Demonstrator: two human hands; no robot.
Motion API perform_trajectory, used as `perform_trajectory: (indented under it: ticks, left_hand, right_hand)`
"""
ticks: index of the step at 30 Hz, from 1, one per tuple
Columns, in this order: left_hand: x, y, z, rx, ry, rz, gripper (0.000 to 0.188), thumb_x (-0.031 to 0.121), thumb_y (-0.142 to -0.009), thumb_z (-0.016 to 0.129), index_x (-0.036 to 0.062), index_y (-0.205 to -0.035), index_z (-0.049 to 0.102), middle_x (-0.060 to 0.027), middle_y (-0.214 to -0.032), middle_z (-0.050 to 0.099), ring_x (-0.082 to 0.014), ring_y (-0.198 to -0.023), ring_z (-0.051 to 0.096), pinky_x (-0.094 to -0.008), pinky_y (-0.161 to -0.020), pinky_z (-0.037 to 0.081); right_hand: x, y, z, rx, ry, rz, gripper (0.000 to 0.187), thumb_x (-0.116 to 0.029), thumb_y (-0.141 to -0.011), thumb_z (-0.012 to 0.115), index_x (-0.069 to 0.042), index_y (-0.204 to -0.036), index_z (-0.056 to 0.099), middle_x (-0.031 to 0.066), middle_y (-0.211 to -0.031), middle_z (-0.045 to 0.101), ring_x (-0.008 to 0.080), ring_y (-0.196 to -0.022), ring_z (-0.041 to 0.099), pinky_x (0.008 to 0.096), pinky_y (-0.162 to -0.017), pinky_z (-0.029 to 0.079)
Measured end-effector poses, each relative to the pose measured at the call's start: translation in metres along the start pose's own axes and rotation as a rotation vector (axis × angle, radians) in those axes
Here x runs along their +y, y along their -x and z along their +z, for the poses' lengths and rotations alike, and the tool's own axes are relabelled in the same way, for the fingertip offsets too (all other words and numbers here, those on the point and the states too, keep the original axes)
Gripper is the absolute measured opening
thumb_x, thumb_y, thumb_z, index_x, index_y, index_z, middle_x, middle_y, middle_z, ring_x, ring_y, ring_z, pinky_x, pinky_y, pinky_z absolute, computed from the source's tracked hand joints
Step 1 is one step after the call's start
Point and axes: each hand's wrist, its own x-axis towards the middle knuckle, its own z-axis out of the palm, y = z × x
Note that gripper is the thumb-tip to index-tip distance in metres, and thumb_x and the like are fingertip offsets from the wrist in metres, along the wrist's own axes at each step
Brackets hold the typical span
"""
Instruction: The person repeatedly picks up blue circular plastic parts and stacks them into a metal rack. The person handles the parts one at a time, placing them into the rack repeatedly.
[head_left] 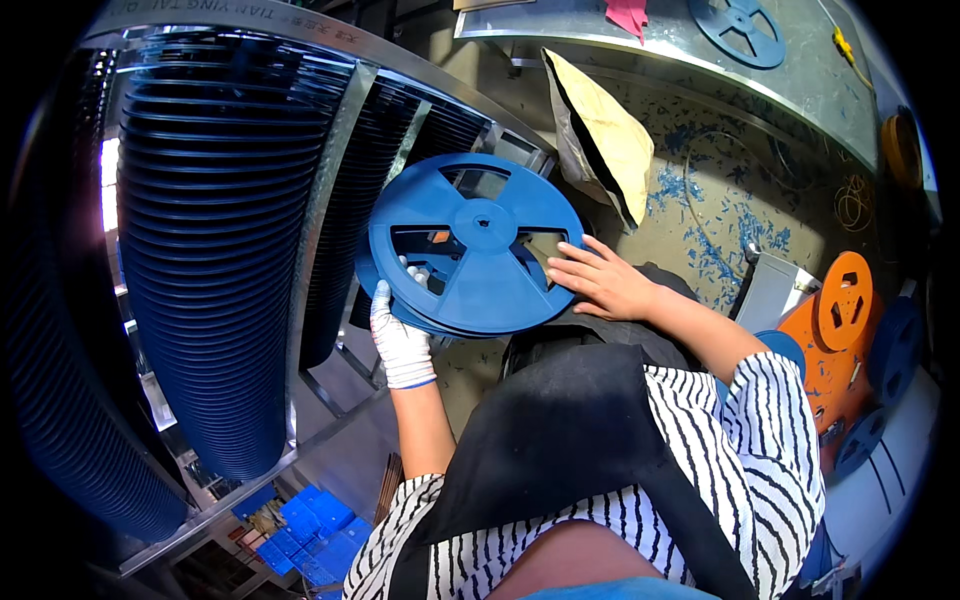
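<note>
A large blue plastic reel [480, 265] with cut-out windows and a small centre hole lies across my lap area, in front of the rack. My left hand [402, 350], in a white knit glove, grips its near left rim. The thumb is on the edge, and gloved fingertips show through one window. A second blue rim peeks out just underneath, so there seem to be two discs. My right hand [605, 280] is bare. Its fingers are stretched out, resting on the reel's right rim.
A metal rack [325, 230] with long rows of dark blue reels [220, 240] fills the left. Beyond are an open yellowish sack [605, 130] and a metal table [640, 45] with another blue reel [738, 32]. Blue scraps litter the floor. An orange machine [820, 370] stands right.
</note>
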Motion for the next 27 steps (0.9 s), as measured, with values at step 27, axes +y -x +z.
perform_trajectory:
  ticks: [27]
  left_hand:
    - [0.029,-0.061,0.006,-0.195,0.0,-0.046,0.032,0.007,-0.095,0.048,0.0001,-0.127,0.049,-0.0228,-0.131,0.052,-0.0391,-0.118,0.053,-0.0516,-0.098,0.048]
  right_hand:
    - [0.032,-0.202,0.053,0.953,-0.266,0.333,0.041,0.01,-0.06,0.05,-0.001,-0.1,0.052,0.0162,-0.092,0.049,0.0366,-0.091,0.049,0.0424,-0.082,0.039]
